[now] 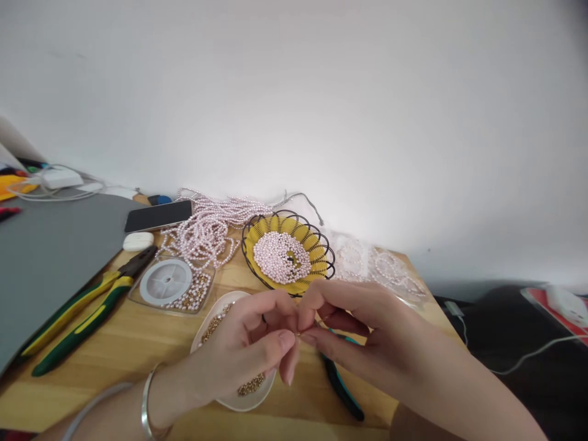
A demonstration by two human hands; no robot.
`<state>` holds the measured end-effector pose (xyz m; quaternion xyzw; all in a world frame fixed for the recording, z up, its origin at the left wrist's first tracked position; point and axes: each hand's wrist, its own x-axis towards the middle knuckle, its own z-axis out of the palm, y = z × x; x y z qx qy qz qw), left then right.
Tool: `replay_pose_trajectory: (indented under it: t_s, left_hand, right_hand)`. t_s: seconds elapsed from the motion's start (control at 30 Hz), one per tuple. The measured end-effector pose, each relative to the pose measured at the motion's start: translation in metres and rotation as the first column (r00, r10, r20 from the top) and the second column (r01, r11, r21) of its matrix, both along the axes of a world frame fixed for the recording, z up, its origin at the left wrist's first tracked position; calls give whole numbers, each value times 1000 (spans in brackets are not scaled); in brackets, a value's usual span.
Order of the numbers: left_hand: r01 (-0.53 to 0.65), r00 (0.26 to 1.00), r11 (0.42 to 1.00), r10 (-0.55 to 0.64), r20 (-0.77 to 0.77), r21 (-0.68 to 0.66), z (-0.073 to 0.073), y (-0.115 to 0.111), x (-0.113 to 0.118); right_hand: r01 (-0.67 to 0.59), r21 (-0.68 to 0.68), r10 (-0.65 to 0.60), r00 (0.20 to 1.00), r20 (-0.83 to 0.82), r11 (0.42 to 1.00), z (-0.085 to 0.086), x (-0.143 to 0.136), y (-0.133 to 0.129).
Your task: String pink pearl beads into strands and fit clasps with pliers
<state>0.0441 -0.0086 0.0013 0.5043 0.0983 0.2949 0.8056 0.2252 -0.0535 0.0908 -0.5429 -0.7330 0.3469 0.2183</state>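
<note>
Wooden tabletop (138,343) against a white wall. Left hand (250,349) and right hand (349,324) are meeting fingertip to fingertip, both pinching closed on a tiny bead (297,334) directly between them, above the white dish (215,312) of gold beads.

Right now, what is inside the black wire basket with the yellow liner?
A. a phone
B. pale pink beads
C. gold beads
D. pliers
B: the black wire basket holds a heap of pale pink beads, while the gold beads lie in the white dish under the left hand.
</note>
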Motion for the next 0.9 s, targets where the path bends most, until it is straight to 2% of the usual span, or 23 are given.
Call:
replay_pose_trajectory:
  t_s: [0.37,0.53,0.73,0.9]
  left_hand:
    - [56,998,997,-57,-29,-49,-1,2,-1]
    - [31,998,988,-38,-44,-150,1,3,3]
    - [31,999,960,-37,-14,-280,-4,7,10]
    - [17,999,961,-27,-31,-276,-5,6,9]
  right_hand:
    - [10,68,-10,1000,-2,998,3,9,-2]
    - [36,-39,-38,997,-61,999,4,14,3]
    - [-61,-133,37,984,-173,989,4,13,14]
    - [1,-75,-5,999,-41,997,2,16,16]
